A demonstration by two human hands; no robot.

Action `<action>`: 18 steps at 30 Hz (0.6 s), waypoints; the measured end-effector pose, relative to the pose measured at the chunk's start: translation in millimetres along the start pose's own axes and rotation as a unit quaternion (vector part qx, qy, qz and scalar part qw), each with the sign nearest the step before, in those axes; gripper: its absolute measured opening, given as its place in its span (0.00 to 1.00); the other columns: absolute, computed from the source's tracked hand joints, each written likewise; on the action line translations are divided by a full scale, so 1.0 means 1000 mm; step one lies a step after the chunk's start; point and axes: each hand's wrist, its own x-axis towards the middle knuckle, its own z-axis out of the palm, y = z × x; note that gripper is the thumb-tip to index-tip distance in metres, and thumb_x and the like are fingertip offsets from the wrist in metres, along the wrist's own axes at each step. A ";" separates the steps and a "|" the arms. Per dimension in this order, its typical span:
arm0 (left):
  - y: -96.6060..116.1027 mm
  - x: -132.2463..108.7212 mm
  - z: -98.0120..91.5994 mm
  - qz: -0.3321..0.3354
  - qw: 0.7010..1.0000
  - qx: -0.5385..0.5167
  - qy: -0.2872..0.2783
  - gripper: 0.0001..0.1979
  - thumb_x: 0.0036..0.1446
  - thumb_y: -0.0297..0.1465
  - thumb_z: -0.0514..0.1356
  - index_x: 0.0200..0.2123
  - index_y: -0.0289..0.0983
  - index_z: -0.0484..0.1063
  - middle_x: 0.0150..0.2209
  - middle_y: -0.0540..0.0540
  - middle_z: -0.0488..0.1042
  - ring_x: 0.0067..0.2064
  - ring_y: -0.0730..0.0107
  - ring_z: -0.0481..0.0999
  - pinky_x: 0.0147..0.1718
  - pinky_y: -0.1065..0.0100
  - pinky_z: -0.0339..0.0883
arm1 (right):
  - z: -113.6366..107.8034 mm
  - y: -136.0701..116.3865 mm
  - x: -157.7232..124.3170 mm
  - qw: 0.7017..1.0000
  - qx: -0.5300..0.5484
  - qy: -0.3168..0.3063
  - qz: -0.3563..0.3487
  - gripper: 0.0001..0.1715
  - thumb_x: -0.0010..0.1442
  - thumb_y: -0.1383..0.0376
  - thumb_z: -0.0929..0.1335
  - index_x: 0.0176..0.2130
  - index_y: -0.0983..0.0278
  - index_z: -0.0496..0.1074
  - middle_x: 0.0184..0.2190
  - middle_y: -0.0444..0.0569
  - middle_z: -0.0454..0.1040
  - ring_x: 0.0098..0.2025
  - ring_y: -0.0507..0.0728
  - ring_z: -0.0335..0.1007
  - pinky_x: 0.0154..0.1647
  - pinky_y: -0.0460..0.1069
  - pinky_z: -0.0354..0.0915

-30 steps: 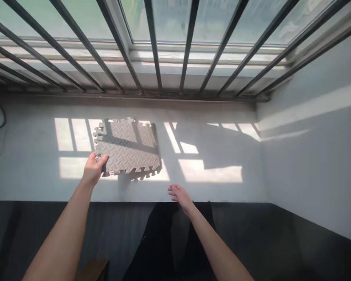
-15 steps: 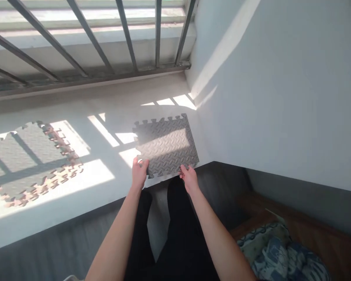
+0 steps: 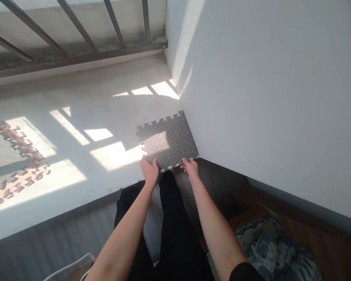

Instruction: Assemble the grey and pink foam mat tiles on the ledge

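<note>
A grey foam puzzle mat tile point(image 3: 168, 142) with a tread pattern and interlocking teeth lies tilted near the corner of the ledge and the wall. My left hand point(image 3: 149, 171) grips its near edge at the left, and my right hand point(image 3: 190, 168) holds the same edge further right. The tile's far corner is close to the white wall. A second foam tile point(image 3: 6, 156) lies in sunlight on the concrete ledge point(image 3: 76, 97) at the far left, partly cut off by the frame.
A white wall point(image 3: 266, 97) rises on the right, and dark metal window bars point(image 3: 76, 43) run along the back of the ledge. Below the ledge are my black-clad legs point(image 3: 175, 230), and patterned bedding point(image 3: 269, 249) lies on a wooden surface point(image 3: 316, 218) at the lower right.
The view has swung right toward the corner. Both hands now hold a tile there, while one second ago only my left hand touched tile. The other tile remains on the ledge.
</note>
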 end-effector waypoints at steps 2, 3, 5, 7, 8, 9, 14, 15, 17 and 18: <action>0.002 -0.006 0.000 -0.008 0.999 0.049 0.007 0.36 0.69 0.38 0.65 0.72 0.27 0.59 0.55 0.29 0.74 0.63 0.38 0.71 0.66 0.42 0.65 | -0.003 0.004 0.006 0.999 -0.042 -0.006 0.008 0.19 0.69 0.57 0.74 0.30 0.63 0.71 0.28 0.52 0.84 0.28 0.53 0.83 0.17 0.41 0.59; 0.004 -0.008 0.000 -0.013 0.997 0.071 0.010 0.38 0.69 0.39 0.65 0.73 0.27 0.58 0.57 0.28 0.73 0.64 0.36 0.70 0.66 0.40 0.64 | -0.005 0.006 0.008 0.998 -0.063 -0.010 0.010 0.20 0.69 0.55 0.74 0.30 0.63 0.71 0.27 0.53 0.84 0.27 0.54 0.83 0.17 0.41 0.60; 0.007 -0.011 -0.001 -0.021 0.994 0.102 0.012 0.39 0.69 0.41 0.65 0.74 0.28 0.57 0.60 0.25 0.71 0.66 0.34 0.69 0.66 0.39 0.64 | -0.007 0.008 0.011 0.994 -0.104 -0.020 0.011 0.23 0.69 0.51 0.74 0.30 0.63 0.73 0.26 0.54 0.84 0.25 0.55 0.82 0.17 0.42 0.61; 0.010 -0.012 -0.002 -0.025 0.993 0.119 0.009 0.39 0.70 0.41 0.64 0.75 0.28 0.57 0.61 0.25 0.70 0.66 0.35 0.69 0.65 0.40 0.64 | -0.009 0.008 0.011 0.990 -0.141 -0.032 0.009 0.26 0.71 0.47 0.72 0.30 0.63 0.74 0.27 0.55 0.85 0.25 0.55 0.82 0.17 0.43 0.61; 0.011 -0.011 -0.003 -0.026 0.992 0.126 0.006 0.39 0.71 0.42 0.64 0.75 0.28 0.57 0.62 0.24 0.70 0.66 0.35 0.69 0.65 0.41 0.64 | -0.009 0.007 0.011 0.987 -0.159 -0.036 0.006 0.27 0.72 0.46 0.70 0.30 0.63 0.74 0.28 0.55 0.86 0.25 0.55 0.82 0.18 0.43 0.62; 0.013 -0.011 -0.003 -0.026 0.991 0.133 0.002 0.38 0.71 0.42 0.63 0.75 0.28 0.57 0.63 0.24 0.69 0.66 0.35 0.69 0.65 0.41 0.64 | -0.009 0.005 0.009 0.983 -0.179 -0.040 0.002 0.28 0.73 0.46 0.69 0.30 0.63 0.74 0.28 0.54 0.86 0.26 0.55 0.82 0.19 0.43 0.64; 0.017 -0.011 -0.008 -0.028 0.985 0.168 -0.017 0.39 0.72 0.44 0.61 0.76 0.28 0.56 0.63 0.23 0.69 0.65 0.35 0.71 0.63 0.42 0.65 | -0.018 -0.019 -0.008 0.954 -0.297 -0.018 -0.037 0.28 0.73 0.47 0.69 0.28 0.62 0.76 0.27 0.58 0.84 0.34 0.62 0.84 0.39 0.51 0.74; 0.018 -0.011 -0.009 -0.026 0.985 0.170 -0.021 0.39 0.72 0.44 0.61 0.76 0.28 0.55 0.62 0.23 0.69 0.64 0.35 0.71 0.63 0.43 0.66 | -0.020 -0.023 -0.013 0.948 -0.315 0.000 -0.048 0.26 0.73 0.48 0.69 0.31 0.62 0.77 0.32 0.60 0.85 0.40 0.64 0.85 0.45 0.53 0.74; 0.019 -0.009 -0.013 -0.017 0.986 0.166 -0.028 0.40 0.72 0.43 0.62 0.77 0.28 0.54 0.62 0.23 0.70 0.64 0.36 0.71 0.62 0.43 0.66 | -0.024 -0.030 -0.023 0.932 -0.343 0.052 -0.100 0.21 0.73 0.50 0.69 0.42 0.64 0.80 0.45 0.64 0.85 0.54 0.68 0.82 0.56 0.57 0.72; 0.020 -0.008 -0.014 -0.011 0.986 0.161 -0.033 0.40 0.72 0.42 0.62 0.77 0.28 0.54 0.62 0.24 0.70 0.64 0.36 0.71 0.62 0.44 0.66 | -0.025 -0.033 -0.027 0.919 -0.358 0.081 -0.147 0.19 0.73 0.52 0.68 0.49 0.65 0.78 0.52 0.66 0.82 0.60 0.69 0.78 0.60 0.58 0.70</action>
